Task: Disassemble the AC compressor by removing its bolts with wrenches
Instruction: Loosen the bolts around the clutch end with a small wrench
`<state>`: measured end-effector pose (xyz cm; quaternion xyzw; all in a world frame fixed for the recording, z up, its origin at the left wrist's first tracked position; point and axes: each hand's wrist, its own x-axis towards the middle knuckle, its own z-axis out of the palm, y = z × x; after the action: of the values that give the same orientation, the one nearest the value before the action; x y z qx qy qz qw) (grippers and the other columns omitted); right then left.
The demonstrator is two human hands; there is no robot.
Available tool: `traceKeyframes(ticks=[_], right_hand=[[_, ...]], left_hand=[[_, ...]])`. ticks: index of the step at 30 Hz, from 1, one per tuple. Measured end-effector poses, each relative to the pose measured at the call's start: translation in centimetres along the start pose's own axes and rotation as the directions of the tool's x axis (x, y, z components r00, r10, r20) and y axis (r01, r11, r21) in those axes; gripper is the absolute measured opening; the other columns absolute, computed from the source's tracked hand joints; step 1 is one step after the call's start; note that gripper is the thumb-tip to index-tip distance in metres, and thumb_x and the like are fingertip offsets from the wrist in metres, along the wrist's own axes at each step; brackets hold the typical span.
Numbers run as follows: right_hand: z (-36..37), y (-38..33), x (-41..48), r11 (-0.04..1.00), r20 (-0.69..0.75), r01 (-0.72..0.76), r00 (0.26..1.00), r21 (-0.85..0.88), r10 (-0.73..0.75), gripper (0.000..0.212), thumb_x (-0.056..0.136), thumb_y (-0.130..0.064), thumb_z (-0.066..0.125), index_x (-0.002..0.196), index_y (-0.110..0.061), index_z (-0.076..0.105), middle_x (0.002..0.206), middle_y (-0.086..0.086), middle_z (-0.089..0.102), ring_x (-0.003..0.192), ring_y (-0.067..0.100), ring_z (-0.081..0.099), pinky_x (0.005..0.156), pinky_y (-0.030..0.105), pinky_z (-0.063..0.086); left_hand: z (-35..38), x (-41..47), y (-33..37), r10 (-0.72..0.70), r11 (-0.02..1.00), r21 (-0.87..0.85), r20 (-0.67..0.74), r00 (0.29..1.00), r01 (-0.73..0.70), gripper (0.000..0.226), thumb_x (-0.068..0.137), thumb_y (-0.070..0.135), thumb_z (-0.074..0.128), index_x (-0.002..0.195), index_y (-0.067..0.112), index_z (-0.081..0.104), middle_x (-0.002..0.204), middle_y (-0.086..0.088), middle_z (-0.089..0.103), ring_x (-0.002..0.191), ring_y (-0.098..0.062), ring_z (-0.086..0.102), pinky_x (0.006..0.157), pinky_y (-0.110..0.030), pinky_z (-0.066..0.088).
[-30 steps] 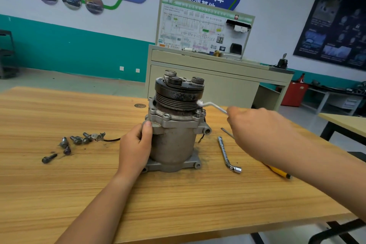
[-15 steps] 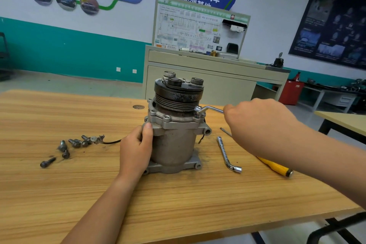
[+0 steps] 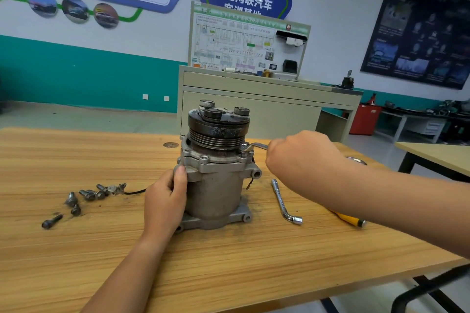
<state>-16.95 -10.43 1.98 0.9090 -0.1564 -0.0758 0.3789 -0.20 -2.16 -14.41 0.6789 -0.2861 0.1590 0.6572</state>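
Since a second ago our right hand point(image 3: 302, 157), clenched round the wrench point(image 3: 256, 145), has swung its handle rearward. Our left hand point(image 3: 165, 198) grips the compressor point(image 3: 216, 185), upright on the tabletop point(image 3: 229, 262). We judge one bolt, hidden beneath the wrench, mid-loosening; next, another steady turn.

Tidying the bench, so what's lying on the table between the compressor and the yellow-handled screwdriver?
An L-shaped socket wrench lies flat there, touching neither, seen in the head view.
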Motion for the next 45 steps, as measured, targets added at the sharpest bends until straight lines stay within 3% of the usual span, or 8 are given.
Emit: traceKeyframes(ticks=[6, 16, 21, 25, 28, 33, 39, 45], right_hand=[[-1.5, 0.1, 0.9, 0.992, -0.016, 0.100, 0.995, -0.074, -0.101, 0.020, 0.092, 0.001, 0.044, 0.107, -0.003, 0.055, 0.062, 0.008, 0.035, 0.071, 0.027, 0.052, 0.073, 0.036, 0.052], [2.4, 1.1, 1.0, 0.998, -0.074, 0.021, 0.997, -0.052, -0.025, 0.018, 0.093, -0.001, 0.042, 0.110, -0.003, 0.047, 0.060, 0.002, 0.027, 0.046, 0.016, 0.028, 0.039, 0.025, 0.027], [3.4, 3.4, 2.7, 0.999, -0.196, 0.032, 0.980, -0.026, -0.037, 0.018, 0.098, -0.020, 0.031, 0.096, -0.013, 0.047, 0.055, -0.002, 0.035, 0.045, 0.012, 0.033, 0.039, 0.024, 0.021], [5.1, 5.7, 6.7, 0.996, -0.220, 0.080, 0.972, -0.033, -0.085, 0.022, 0.095, -0.010, 0.036, 0.114, -0.009, 0.047, 0.063, -0.001, 0.038, 0.051, 0.015, 0.037, 0.045, 0.027, 0.031], [6.7, 4.8, 9.5, 0.991, -0.382, 0.085, 0.923, 0.099, -0.041, 0.026, 0.093, -0.005, 0.043, 0.118, -0.009, 0.046, 0.086, 0.006, 0.057, 0.075, 0.021, 0.054, 0.067, 0.033, 0.049], [9.2, 2.1, 11.6, 0.927, -0.567, 0.127, 0.817, 0.353, 0.104, 0.027, 0.096, -0.008, 0.041, 0.120, -0.004, 0.053, 0.112, 0.013, 0.061, 0.101, 0.029, 0.055, 0.086, 0.035, 0.042], [8.6, 2.2, 7.0, 0.646, -0.566, 0.140, 0.642, 0.751, 0.518, 0.022, 0.097, -0.018, 0.042, 0.103, -0.003, 0.057, 0.064, 0.002, 0.054, 0.055, 0.021, 0.050, 0.050, 0.033, 0.038], [6.9, 1.6, 1.4, 0.835, -0.393, -0.135, 0.834, 0.533, 0.386, 0.013, 0.099, -0.025, 0.035, 0.100, -0.017, 0.045, 0.057, -0.003, 0.040, 0.049, 0.014, 0.037, 0.043, 0.026, 0.026]], left_hand=[[0.0, 0.0, 0.1, 0.008, 1.000, -0.002, -0.001, 1.000, -0.008, 0.048, 0.077, 0.060, 0.029, 0.056, 0.016, 0.033, 0.051, 0.004, 0.030, 0.049, -0.007, 0.028, 0.051, -0.032, 0.022], [-0.2, 0.0, 0.0, 0.043, 0.995, 0.094, -0.007, 0.999, -0.042, 0.067, 0.077, 0.062, 0.024, 0.062, 0.002, 0.051, 0.052, -0.010, 0.047, 0.051, -0.016, 0.040, 0.050, -0.034, 0.029], [-0.1, 0.0, 0.0, 0.057, 0.994, 0.093, -0.008, 0.998, -0.056, 0.062, 0.078, 0.061, 0.023, 0.059, 0.007, 0.047, 0.051, -0.004, 0.044, 0.050, -0.015, 0.040, 0.050, -0.033, 0.028], [-0.1, 0.1, -0.2, 0.061, 0.994, 0.093, -0.002, 0.998, -0.060, 0.067, 0.078, 0.060, 0.023, 0.061, 0.001, 0.048, 0.051, -0.009, 0.044, 0.051, -0.020, 0.040, 0.050, -0.036, 0.030], [0.0, 0.1, -0.1, 0.072, 0.994, 0.086, -0.009, 0.997, -0.071, 0.064, 0.078, 0.060, 0.023, 0.061, 0.003, 0.047, 0.052, -0.009, 0.044, 0.051, -0.019, 0.040, 0.051, -0.037, 0.029], [0.2, 0.0, -0.1, 0.054, 0.995, 0.090, -0.039, 0.998, -0.050, 0.073, 0.077, 0.060, 0.021, 0.069, -0.005, 0.054, 0.059, -0.019, 0.052, 0.059, -0.031, 0.048, 0.056, -0.044, 0.036], [0.1, -0.1, 0.1, 0.049, 0.995, 0.085, -0.031, 0.998, -0.046, 0.049, 0.078, 0.059, 0.023, 0.054, 0.017, 0.034, 0.048, 0.002, 0.035, 0.047, -0.012, 0.034, 0.049, -0.033, 0.025], [0.1, -0.2, -0.1, 0.042, 0.995, 0.097, -0.033, 0.999, -0.039, 0.054, 0.078, 0.060, 0.022, 0.055, 0.014, 0.037, 0.050, 0.001, 0.037, 0.048, -0.008, 0.038, 0.049, -0.029, 0.027]])
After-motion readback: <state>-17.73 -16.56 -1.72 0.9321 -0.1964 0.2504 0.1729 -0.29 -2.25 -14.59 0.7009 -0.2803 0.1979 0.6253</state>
